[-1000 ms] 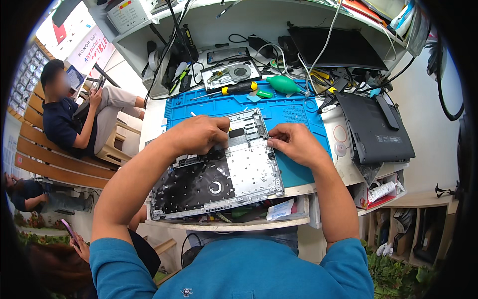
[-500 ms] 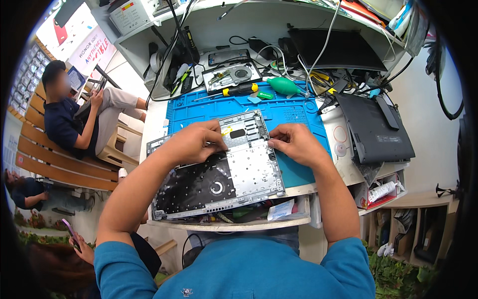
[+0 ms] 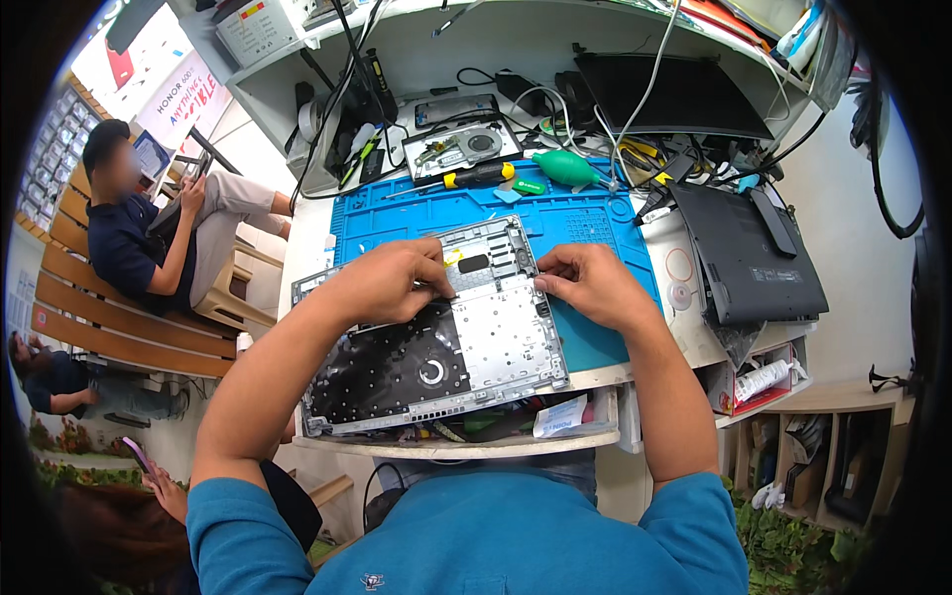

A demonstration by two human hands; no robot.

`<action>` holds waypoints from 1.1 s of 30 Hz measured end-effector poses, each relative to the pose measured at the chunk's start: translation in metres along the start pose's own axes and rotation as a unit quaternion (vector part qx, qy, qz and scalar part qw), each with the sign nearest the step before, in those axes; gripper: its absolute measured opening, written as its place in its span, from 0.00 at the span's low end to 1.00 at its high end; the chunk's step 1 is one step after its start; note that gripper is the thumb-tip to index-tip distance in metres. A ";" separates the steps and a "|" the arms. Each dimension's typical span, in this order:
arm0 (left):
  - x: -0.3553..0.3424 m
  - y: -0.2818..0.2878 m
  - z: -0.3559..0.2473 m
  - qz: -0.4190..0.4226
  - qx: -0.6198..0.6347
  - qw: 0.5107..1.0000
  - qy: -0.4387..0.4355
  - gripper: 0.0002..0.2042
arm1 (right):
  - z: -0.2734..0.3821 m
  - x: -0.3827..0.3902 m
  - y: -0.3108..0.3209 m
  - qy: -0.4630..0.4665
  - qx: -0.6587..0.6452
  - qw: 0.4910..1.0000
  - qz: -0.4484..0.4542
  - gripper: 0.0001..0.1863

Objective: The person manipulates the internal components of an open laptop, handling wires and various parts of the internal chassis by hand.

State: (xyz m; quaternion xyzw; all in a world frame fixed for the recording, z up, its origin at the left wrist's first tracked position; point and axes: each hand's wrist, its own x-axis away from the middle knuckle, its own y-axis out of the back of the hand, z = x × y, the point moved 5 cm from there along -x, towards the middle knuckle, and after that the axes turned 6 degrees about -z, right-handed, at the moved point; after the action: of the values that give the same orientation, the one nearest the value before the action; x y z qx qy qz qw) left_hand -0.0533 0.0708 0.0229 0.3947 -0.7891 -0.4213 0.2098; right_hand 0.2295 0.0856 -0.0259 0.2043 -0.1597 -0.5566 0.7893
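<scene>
A silver laptop top case [image 3: 511,342], inner side up with a black film over its left part, lies tilted across the blue repair mat [image 3: 595,230] and the table's near edge. My left hand [image 3: 402,278] rests over its middle, fingers curled and tips pressed together by the metal plate; whatever they pinch is hidden or too small to name. At the case's right edge is my right hand [image 3: 587,283], its thumb and forefinger closed on the rim. Small yellow tape [image 3: 453,257] shows beside the left fingers.
Behind the case lie a yellow-black screwdriver [image 3: 478,177], a green air blower [image 3: 563,170] and an opened device with a fan [image 3: 464,151]. A black laptop part [image 3: 751,253] leans at the right. Below the near edge, a drawer [image 3: 476,441] stands pulled out. People sit at left.
</scene>
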 end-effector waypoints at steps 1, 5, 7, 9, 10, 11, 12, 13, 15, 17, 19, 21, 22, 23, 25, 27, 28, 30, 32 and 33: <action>0.000 0.000 0.001 0.001 0.005 1.000 0.003 0.15 | 0.000 0.000 -0.001 -0.004 0.000 1.000 0.004 0.17; 0.000 -0.003 0.004 -0.007 0.015 1.000 0.006 0.13 | 0.000 -0.001 -0.003 -0.004 0.002 1.000 0.008 0.17; 0.000 -0.004 0.003 -0.010 0.010 1.000 0.006 0.12 | 0.000 -0.001 -0.003 -0.003 0.002 1.000 0.007 0.17; -0.001 -0.004 0.000 -0.007 0.001 1.000 0.007 0.12 | -0.002 -0.001 -0.002 -0.006 0.001 1.000 0.007 0.17; 0.001 -0.005 0.002 -0.014 0.000 1.000 0.001 0.12 | -0.001 -0.001 -0.003 -0.006 0.004 1.000 0.005 0.17; 0.002 -0.007 0.005 -0.020 0.000 1.000 -0.006 0.12 | 0.001 -0.001 -0.002 -0.006 0.007 1.000 0.003 0.16; 0.003 -0.008 0.006 -0.027 0.000 1.000 -0.012 0.13 | 0.002 0.000 -0.003 -0.006 0.010 1.000 0.001 0.16; 0.004 -0.008 0.006 -0.028 -0.010 0.999 -0.014 0.13 | 0.003 0.000 -0.003 -0.004 0.011 1.000 0.001 0.16; 0.004 -0.008 0.003 -0.030 -0.028 0.999 -0.016 0.13 | 0.004 0.000 -0.003 0.001 0.012 1.000 0.001 0.16; 0.004 -0.008 0.003 -0.031 -0.041 0.998 -0.032 0.14 | 0.003 0.000 -0.002 -0.001 0.011 1.000 0.001 0.15; 0.003 -0.008 0.003 -0.026 -0.053 0.997 -0.042 0.15 | 0.002 0.000 -0.002 0.000 0.011 1.000 0.000 0.15; 0.001 -0.007 0.002 -0.015 -0.063 0.997 -0.045 0.15 | 0.002 0.000 -0.002 0.006 0.012 1.000 -0.001 0.15; 0.001 -0.007 0.003 -0.011 -0.071 0.996 -0.053 0.16 | 0.003 0.000 -0.002 0.004 0.010 1.000 0.000 0.15; 0.000 -0.006 0.003 -0.007 -0.078 0.995 -0.061 0.16 | 0.004 0.000 -0.002 0.003 0.009 1.000 0.001 0.15; -0.001 -0.005 0.003 0.002 -0.085 0.994 -0.072 0.17 | 0.004 0.000 -0.002 0.000 0.007 1.000 0.002 0.15; -0.003 -0.003 0.002 0.012 -0.086 0.993 -0.079 0.17 | 0.003 0.000 -0.003 -0.002 0.005 1.000 0.002 0.15; -0.004 -0.003 0.001 0.014 -0.080 0.993 -0.084 0.17 | 0.002 0.000 -0.003 -0.002 0.004 1.000 0.002 0.15; -0.005 -0.002 0.001 0.019 -0.068 0.993 -0.095 0.17 | 0.001 -0.001 -0.003 0.000 0.003 1.000 0.004 0.15; -0.005 -0.002 0.002 0.018 -0.071 0.992 -0.106 0.16 | -0.001 -0.001 -0.004 -0.001 0.005 1.000 0.001 0.15; -0.005 -0.003 0.003 0.018 -0.072 0.991 -0.111 0.16 | -0.001 -0.002 -0.004 -0.001 0.005 1.000 0.000 0.15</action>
State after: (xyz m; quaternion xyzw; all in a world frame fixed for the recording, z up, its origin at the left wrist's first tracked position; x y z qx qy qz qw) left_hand -0.0508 0.0755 0.0188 0.3153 -0.7821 -0.5143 0.1566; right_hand 0.2265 0.0861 -0.0285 0.2079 -0.1634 -0.5558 0.7881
